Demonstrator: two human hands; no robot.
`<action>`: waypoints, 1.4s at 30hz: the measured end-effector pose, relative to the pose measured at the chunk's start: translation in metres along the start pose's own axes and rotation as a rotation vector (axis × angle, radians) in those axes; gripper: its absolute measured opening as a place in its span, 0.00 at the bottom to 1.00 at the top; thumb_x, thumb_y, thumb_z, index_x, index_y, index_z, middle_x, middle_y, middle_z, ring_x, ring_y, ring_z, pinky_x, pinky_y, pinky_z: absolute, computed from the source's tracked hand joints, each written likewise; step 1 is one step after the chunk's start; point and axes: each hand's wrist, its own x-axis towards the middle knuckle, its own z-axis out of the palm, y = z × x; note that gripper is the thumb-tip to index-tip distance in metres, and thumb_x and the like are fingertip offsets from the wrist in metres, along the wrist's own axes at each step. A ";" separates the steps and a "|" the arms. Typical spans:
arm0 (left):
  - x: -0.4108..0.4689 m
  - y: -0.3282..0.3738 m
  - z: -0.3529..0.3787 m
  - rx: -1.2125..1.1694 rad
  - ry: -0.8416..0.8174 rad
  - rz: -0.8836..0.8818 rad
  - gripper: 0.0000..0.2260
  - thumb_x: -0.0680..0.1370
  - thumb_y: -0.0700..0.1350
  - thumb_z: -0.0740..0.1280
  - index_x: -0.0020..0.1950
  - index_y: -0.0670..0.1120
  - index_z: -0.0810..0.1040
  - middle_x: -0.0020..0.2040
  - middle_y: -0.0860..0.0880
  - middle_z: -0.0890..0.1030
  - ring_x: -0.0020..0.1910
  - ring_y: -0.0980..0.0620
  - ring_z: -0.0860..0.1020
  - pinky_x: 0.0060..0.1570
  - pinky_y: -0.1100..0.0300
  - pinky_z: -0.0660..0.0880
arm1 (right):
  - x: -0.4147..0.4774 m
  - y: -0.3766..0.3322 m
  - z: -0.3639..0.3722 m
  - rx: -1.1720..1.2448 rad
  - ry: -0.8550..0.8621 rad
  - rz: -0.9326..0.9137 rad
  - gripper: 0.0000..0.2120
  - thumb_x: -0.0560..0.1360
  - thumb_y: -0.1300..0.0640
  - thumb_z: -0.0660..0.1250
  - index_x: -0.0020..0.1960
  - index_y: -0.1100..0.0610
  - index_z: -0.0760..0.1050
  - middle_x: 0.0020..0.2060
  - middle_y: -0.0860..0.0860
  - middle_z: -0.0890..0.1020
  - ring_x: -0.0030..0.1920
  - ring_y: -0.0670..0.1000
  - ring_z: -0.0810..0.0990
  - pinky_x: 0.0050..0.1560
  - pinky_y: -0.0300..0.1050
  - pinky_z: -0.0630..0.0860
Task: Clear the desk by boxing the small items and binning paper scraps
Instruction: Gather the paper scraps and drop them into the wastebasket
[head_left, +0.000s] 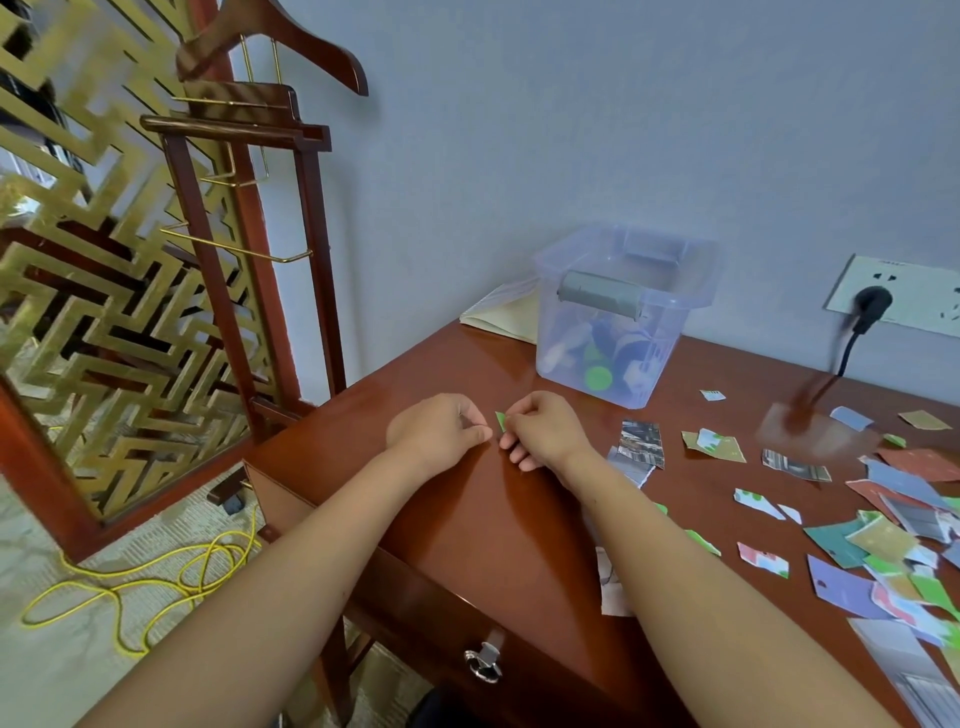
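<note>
My left hand (441, 428) and my right hand (543, 428) meet over the left part of the wooden desk (467, 519). A small green paper scrap (501, 420) stands between their fingertips; my right hand pinches it. My left hand's fingers are curled beside it, and I cannot tell if they touch it. Behind the hands stands a clear plastic box (618, 317) with a grey handle, holding small items, among them a green round one. Several torn paper scraps (883, 540) lie scattered over the right of the desk.
A notepad (506, 312) lies behind the box against the wall. A black plug and cord (862, 317) hang from a wall socket at the right. Left of the desk stands a wooden valet stand (249, 234), with a yellow cable (156, 577) on the floor.
</note>
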 end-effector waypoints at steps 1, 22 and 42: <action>0.001 0.001 0.001 0.005 0.002 0.000 0.06 0.75 0.57 0.69 0.46 0.56 0.80 0.39 0.58 0.78 0.43 0.58 0.77 0.42 0.61 0.71 | 0.000 0.000 0.000 0.007 0.002 -0.001 0.09 0.75 0.65 0.56 0.41 0.57 0.72 0.32 0.54 0.81 0.27 0.50 0.75 0.26 0.41 0.74; 0.004 0.049 0.008 -1.490 -0.345 -0.545 0.10 0.83 0.39 0.57 0.42 0.40 0.71 0.32 0.45 0.70 0.22 0.56 0.66 0.17 0.68 0.60 | -0.017 -0.001 -0.018 0.387 0.035 0.000 0.05 0.78 0.64 0.59 0.47 0.60 0.74 0.29 0.52 0.78 0.23 0.46 0.72 0.22 0.37 0.70; 0.000 0.137 0.058 -1.609 -0.627 -0.606 0.20 0.82 0.56 0.54 0.36 0.46 0.69 0.24 0.50 0.68 0.17 0.56 0.64 0.15 0.71 0.55 | -0.057 0.020 -0.106 0.302 0.183 -0.105 0.08 0.77 0.64 0.65 0.48 0.66 0.82 0.33 0.50 0.81 0.21 0.38 0.72 0.20 0.27 0.64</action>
